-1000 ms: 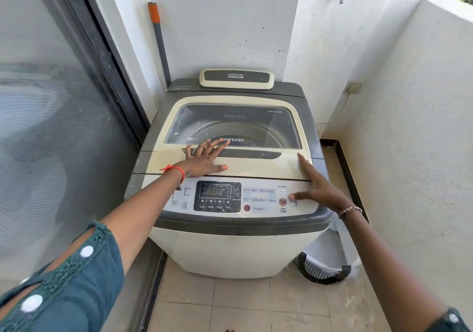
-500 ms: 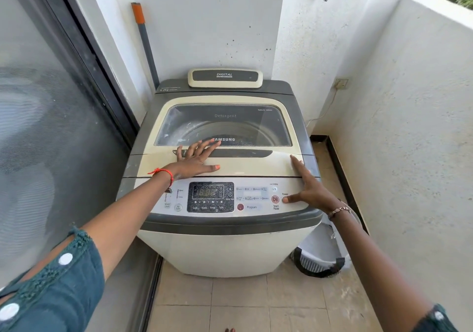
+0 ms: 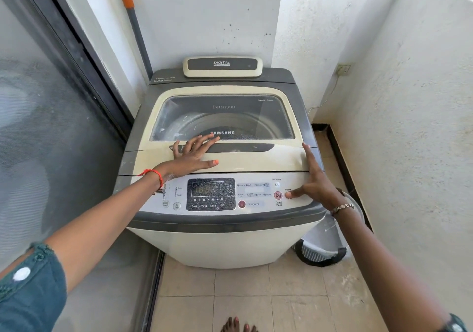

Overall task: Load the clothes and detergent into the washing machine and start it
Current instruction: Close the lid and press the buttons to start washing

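Washing machine [image 3: 220, 239], Samsung top-loader, lid [image 3: 245, 158] shut, standing in a balcony corner.
Left hand [image 3: 190, 153] flat on the lid, fingers spread, holding nothing; right hand [image 3: 313, 182] splayed, empty, thumb on the Power button [image 3: 288, 195] beside the Start/Pause button [image 3: 278, 195]. Display [image 3: 207, 189] lit. Load indistinct through the glass; loading presumably done, starting appears left. Laundry basket [image 3: 323, 253] stands just beside.
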`<action>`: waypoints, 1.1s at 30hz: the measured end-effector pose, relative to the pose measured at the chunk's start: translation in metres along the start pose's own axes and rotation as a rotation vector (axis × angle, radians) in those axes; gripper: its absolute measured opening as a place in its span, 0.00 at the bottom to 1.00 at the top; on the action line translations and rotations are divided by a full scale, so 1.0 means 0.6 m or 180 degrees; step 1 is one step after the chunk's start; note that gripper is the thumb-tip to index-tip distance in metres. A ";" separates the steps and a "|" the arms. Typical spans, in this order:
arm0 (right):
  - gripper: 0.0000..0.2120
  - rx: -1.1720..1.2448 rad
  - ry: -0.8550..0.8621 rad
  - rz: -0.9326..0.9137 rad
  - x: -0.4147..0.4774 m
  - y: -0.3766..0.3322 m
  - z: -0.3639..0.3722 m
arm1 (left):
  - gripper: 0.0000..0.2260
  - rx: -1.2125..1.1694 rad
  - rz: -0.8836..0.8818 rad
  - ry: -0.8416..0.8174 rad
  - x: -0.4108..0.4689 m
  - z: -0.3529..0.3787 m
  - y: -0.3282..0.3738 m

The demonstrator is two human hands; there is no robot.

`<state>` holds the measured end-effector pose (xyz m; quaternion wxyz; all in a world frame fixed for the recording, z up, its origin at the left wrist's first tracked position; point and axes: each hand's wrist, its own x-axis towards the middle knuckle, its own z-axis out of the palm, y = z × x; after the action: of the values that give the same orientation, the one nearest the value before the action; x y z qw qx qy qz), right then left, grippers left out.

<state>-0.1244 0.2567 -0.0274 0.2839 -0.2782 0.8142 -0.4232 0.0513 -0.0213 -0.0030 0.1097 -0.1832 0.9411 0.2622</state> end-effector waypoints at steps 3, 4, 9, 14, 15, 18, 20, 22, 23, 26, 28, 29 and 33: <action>0.60 -0.0019 -0.0118 0.0085 0.003 0.001 -0.001 | 0.37 -0.0067 0.0001 -0.0017 -0.003 -0.001 0.001; 0.60 -0.0042 -0.0153 0.0099 0.004 0.002 -0.001 | 0.39 -0.0071 0.0011 -0.0011 -0.002 -0.001 0.000; 0.58 -0.0071 -0.0195 0.0045 0.005 0.002 0.000 | 0.41 -0.0076 0.0032 0.0083 0.000 0.002 -0.004; 0.58 -0.0181 -0.0153 0.0020 0.008 0.005 0.000 | 0.40 -0.0195 0.0073 0.0114 0.000 0.004 -0.004; 0.59 -0.0275 -0.0142 -0.0005 0.009 0.006 0.002 | 0.39 -0.0208 0.0072 0.0117 0.000 0.004 -0.004; 0.60 -0.0715 0.0001 -0.0152 0.008 0.002 0.011 | 0.39 -0.0217 0.0100 0.0137 0.000 0.006 -0.005; 0.61 -0.0922 0.0114 -0.0197 0.009 -0.001 0.020 | 0.38 -0.0237 0.0102 0.0157 -0.002 0.005 -0.003; 0.61 -0.1148 0.0214 -0.0144 0.010 0.001 0.030 | 0.35 -0.0220 0.0097 0.0192 -0.002 0.006 -0.002; 0.61 -0.1277 0.0254 -0.0086 0.011 0.001 0.035 | 0.34 -0.0183 0.0094 0.0212 -0.001 0.007 -0.002; 0.62 -0.1539 0.0315 0.0053 0.010 -0.008 0.050 | 0.34 -0.0105 0.0110 0.0292 0.001 0.011 -0.006; 0.62 -0.1609 0.0320 0.0059 0.006 -0.025 0.067 | 0.34 -0.0040 0.0132 0.0356 0.001 0.013 -0.008; 0.62 -0.1638 0.0322 -0.0010 0.004 -0.037 0.080 | 0.33 -0.0012 0.0145 0.0399 0.000 0.014 -0.007; 0.61 -0.1729 0.0261 -0.0532 0.002 -0.092 0.164 | 0.30 0.0026 0.0258 0.0672 -0.002 0.023 -0.013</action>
<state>-0.0449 0.1768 -0.0278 0.1299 -0.3928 0.8828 -0.2224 0.0571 -0.0196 -0.0179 0.0000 -0.1711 0.9551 0.2418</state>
